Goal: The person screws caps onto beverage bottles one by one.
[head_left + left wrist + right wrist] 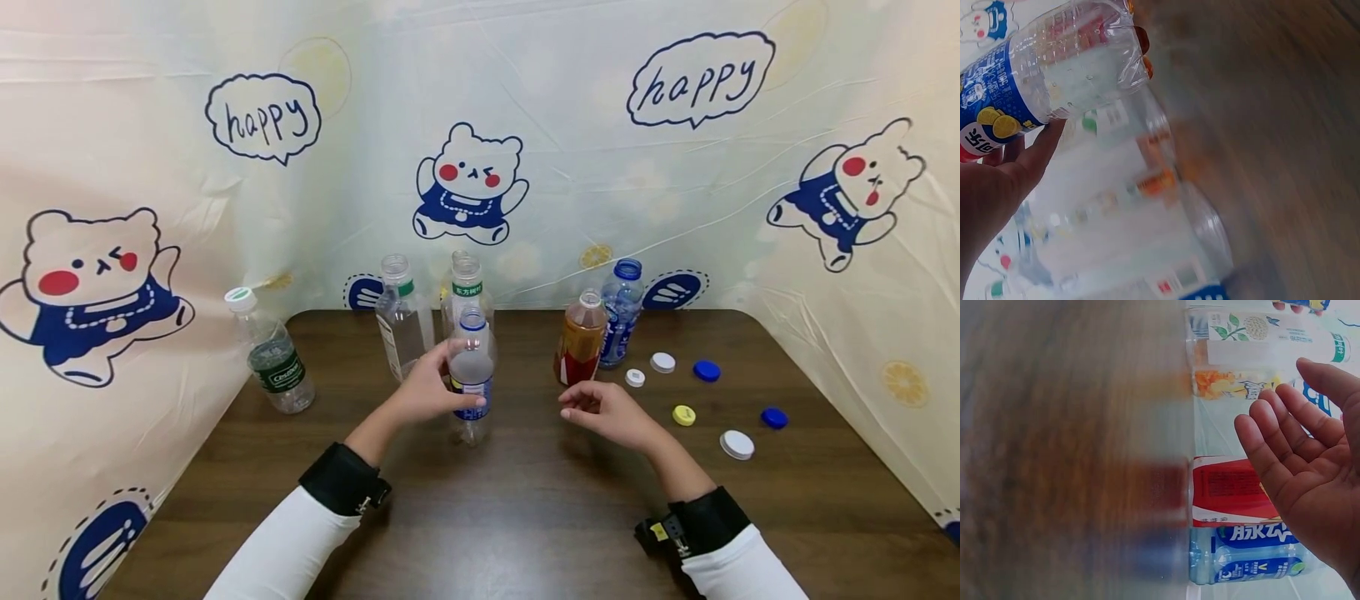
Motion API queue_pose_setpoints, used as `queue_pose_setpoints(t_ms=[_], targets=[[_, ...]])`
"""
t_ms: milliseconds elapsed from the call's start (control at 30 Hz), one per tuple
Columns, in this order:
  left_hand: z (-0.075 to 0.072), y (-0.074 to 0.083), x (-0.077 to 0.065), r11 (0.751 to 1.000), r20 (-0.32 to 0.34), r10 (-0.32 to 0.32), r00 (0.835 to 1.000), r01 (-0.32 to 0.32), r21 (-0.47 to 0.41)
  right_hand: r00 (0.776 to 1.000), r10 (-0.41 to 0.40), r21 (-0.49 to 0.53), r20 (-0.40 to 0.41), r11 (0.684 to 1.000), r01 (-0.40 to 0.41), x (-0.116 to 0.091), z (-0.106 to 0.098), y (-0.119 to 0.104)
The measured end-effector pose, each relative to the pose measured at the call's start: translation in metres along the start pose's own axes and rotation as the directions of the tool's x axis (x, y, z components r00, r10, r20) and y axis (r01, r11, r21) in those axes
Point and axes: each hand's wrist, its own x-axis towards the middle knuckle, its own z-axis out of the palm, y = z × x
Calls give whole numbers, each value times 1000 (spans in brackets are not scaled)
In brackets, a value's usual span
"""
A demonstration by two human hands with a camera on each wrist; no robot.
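My left hand (431, 387) grips a clear plastic bottle (471, 429) round its blue label, which shows yellow lemon slices in the left wrist view. A blue ring circles the bottle's neck. Whether its base touches the table cannot be told. To the right, my right hand (611, 412) is held over the table with nothing in it, its fingers loosely bent and palm showing in the right wrist view. Nearest to that hand stands an amber-tinted bottle (583, 329) with a red label and an uncapped neck. A blue-tinted bottle (621, 321) stands just behind it.
Uncapped clear bottles (405, 329) stand at the back, partly hidden by the held bottle. At the left is a green-labelled bottle (279, 367) with a white-and-green cap. Several loose caps, white (737, 445), blue (707, 371) and yellow (683, 415), lie on the wooden table (510, 533).
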Motion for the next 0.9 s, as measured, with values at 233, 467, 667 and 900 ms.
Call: queue_pose_setpoints(t_ms=[233,467,667,900], targets=[[25,4,8,999,39,37,999,-36,-22,1000,5,-1,2,1000,-5,2,0,-1],[42,11,13,997,81,70,994,-71,4,1000,12,-19,-3,1000,-13,5,0,0],[45,16,13,995,96,78,992,-72,-68,1000,12,-95,-25,995,-14,1,-11,8],[46,17,12,995,99,80,992,-72,-75,995,26,-245,-93,968,-48,-15,-47,32]])
